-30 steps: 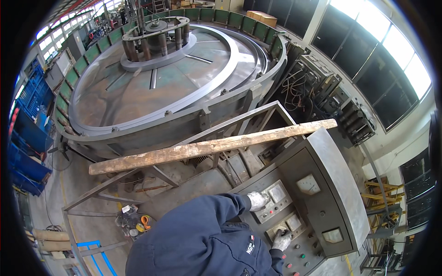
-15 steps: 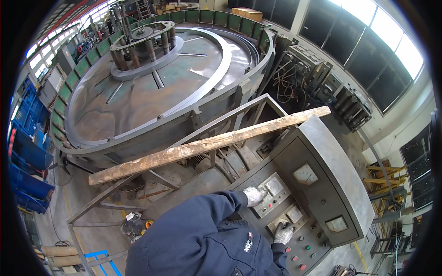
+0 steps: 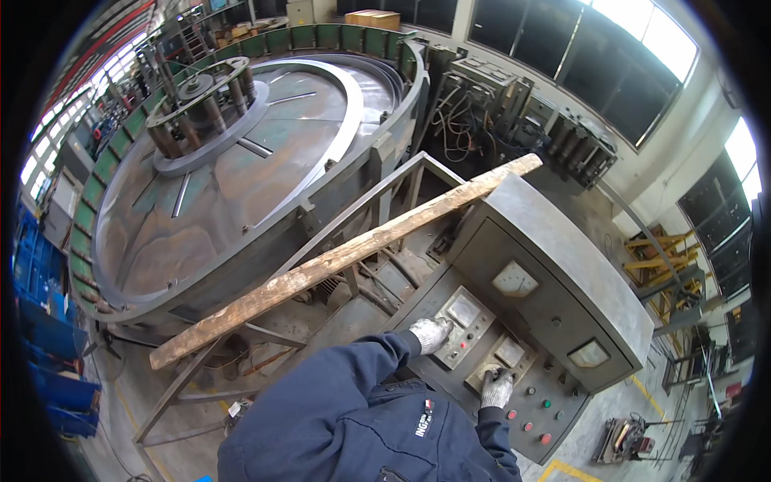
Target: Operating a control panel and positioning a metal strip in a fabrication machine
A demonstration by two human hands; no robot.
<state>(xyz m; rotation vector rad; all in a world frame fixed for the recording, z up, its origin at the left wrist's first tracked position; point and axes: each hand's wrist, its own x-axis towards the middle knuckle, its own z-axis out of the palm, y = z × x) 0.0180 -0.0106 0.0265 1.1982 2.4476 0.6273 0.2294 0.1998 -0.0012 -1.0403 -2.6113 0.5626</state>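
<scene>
Both of my hands wear whitish knit gloves and rest at a grey control console (image 3: 426, 365). My left hand (image 3: 431, 335) is closed over the lower left part of the left meter panel (image 3: 463, 345); whatever its fingers hold is hidden. On the right meter panel (image 3: 487, 371), the bent fingers of my right hand (image 3: 497, 390) pinch a small dark knob (image 3: 501, 373). Each panel carries a square meter and small buttons. Red and green push buttons (image 3: 546, 404) sit on the console just right of my right hand.
A long rough wooden plank (image 3: 345, 259) lies across a metal railing (image 3: 361, 217) ahead. Beyond it stands a large round machine table (image 3: 233, 193) with a green-lined wall. The console's upright cabinet (image 3: 554, 281) has two dial meters. Yellow steel frames (image 3: 662, 253) stand at the right.
The view has turned to the right, so the machine and plank appear farther left and more floor shows at right. Both hands stay at the same panels.
</scene>
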